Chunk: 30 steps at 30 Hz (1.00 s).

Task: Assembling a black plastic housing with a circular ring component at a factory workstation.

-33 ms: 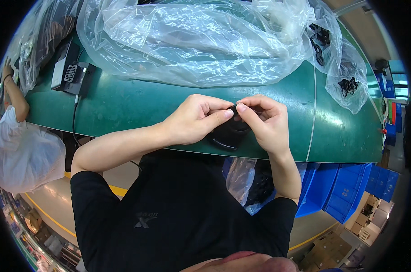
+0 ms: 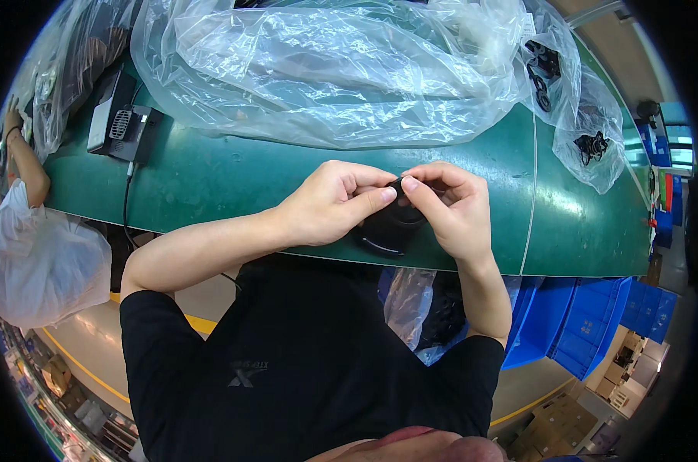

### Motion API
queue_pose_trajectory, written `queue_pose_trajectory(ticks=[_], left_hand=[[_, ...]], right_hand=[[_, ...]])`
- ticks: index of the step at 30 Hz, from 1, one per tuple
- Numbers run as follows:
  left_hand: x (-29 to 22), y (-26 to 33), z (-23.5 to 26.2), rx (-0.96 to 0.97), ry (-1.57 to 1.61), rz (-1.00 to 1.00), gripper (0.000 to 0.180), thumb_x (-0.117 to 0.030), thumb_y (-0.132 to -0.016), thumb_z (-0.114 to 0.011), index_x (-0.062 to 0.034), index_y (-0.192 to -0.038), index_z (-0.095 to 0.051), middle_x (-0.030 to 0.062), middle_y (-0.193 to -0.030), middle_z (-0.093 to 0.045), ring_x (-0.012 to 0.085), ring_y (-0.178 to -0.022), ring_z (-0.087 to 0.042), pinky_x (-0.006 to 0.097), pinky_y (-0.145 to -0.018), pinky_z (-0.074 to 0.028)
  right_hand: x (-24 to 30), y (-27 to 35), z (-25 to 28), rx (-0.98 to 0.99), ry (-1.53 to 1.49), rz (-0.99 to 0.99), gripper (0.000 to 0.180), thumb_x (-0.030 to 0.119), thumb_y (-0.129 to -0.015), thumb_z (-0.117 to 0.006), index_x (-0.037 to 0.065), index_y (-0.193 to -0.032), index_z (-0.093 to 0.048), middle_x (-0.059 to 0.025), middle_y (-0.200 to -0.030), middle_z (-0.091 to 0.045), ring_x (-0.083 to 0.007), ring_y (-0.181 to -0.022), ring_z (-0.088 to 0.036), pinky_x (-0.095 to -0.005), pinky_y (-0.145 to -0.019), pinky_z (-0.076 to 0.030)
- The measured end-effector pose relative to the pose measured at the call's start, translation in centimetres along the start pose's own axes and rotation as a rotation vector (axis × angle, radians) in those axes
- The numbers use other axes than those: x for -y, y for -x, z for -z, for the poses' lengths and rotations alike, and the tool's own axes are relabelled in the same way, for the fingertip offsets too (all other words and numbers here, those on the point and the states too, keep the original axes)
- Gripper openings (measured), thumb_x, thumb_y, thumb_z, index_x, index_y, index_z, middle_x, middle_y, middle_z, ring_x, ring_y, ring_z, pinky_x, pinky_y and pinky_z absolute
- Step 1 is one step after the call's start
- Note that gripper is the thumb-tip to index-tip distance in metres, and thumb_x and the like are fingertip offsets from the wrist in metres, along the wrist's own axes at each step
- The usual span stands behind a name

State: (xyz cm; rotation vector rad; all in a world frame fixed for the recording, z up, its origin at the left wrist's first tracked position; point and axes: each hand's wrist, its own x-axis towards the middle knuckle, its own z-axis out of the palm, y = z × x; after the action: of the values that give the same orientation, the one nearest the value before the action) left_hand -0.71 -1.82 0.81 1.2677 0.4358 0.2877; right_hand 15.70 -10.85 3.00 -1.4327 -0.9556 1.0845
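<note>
A small black rounded part point(image 2: 386, 229) sits at the near edge of the green table point(image 2: 210, 181), and both my hands hold it. My left hand point(image 2: 329, 204) grips it from the left, thumb and forefinger pinched at its top. My right hand point(image 2: 450, 209) closes over its right side, the fingertips meeting those of the left. The fingers hide most of the part's upper side.
A large crumpled clear plastic sheet point(image 2: 326, 69) covers the far half of the table. A black-and-grey device point(image 2: 122, 123) with a cable lies far left. Clear bags of black parts point(image 2: 587, 142) lie at the right. Blue bins point(image 2: 587, 323) stand under the table. Another person's arm point(image 2: 21, 165) shows at the left rim.
</note>
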Motion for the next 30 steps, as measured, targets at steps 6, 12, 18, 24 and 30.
queue_pose_trajectory(ticks=[6, 12, 18, 24, 30], left_hand=[[-0.1, 0.1, 0.4, 0.098, 0.007, 0.046, 0.028, -0.019, -0.093, -0.054, 0.0017, -0.111, -0.059, -0.0026, -0.082, -0.059, 0.003, -0.07, -0.049, 0.02, -0.061, -0.042], [-0.5, -0.1, 0.3, -0.046, 0.084, 0.066, 0.026, -0.019, -0.093, -0.052, -0.0008, -0.11, -0.058, -0.0032, -0.081, -0.059, 0.0016, -0.066, -0.047, 0.019, -0.059, -0.041], [-0.4, -0.2, 0.1, -0.099, 0.237, 0.105, 0.026, -0.017, -0.092, -0.053, -0.0014, -0.113, -0.055, -0.0025, -0.085, -0.061, 0.0007, -0.065, -0.045, 0.017, -0.058, -0.039], [-0.3, -0.5, 0.5, -0.005, 0.278, 0.037, 0.034, -0.004, -0.087, -0.058, 0.0045, -0.119, -0.05, 0.0092, -0.102, -0.063, 0.0093, -0.093, -0.059, 0.023, -0.081, -0.047], [0.0, -0.2, 0.4, -0.034, 0.179, 0.012, 0.031, 0.001, -0.086, -0.058, 0.0071, -0.116, -0.053, 0.0114, -0.108, -0.061, 0.0123, -0.099, -0.058, 0.024, -0.086, -0.047]], right_hand=[[-0.1, -0.1, 0.5, 0.06, 0.039, 0.033, 0.011, 0.005, -0.082, -0.065, -0.005, -0.088, -0.065, -0.0057, -0.077, -0.063, -0.0094, -0.07, -0.062, -0.0193, -0.063, -0.048], [-0.2, 0.3, 0.2, -0.076, 0.0, 0.144, 0.024, 0.004, -0.078, -0.068, -0.005, -0.101, -0.064, -0.0092, -0.089, -0.063, -0.0105, -0.07, -0.061, -0.0218, -0.062, -0.049], [-0.3, 1.5, -0.2, -0.192, 0.589, 0.437, 0.05, 0.003, -0.066, -0.077, -0.005, -0.112, -0.06, -0.0126, -0.096, -0.062, -0.0145, -0.068, -0.059, -0.0256, -0.06, -0.051], [-0.6, 1.5, -0.9, -0.231, 0.653, 0.541, 0.045, 0.001, -0.067, -0.075, -0.004, -0.109, -0.059, -0.0137, -0.103, -0.06, -0.0189, -0.078, -0.061, -0.027, -0.063, -0.052], [-1.0, 1.6, -1.5, -0.322, 0.625, 0.6, 0.038, -0.001, -0.067, -0.075, 0.0, -0.101, -0.058, -0.0145, -0.106, -0.056, -0.0209, -0.082, -0.061, -0.0275, -0.062, -0.052]])
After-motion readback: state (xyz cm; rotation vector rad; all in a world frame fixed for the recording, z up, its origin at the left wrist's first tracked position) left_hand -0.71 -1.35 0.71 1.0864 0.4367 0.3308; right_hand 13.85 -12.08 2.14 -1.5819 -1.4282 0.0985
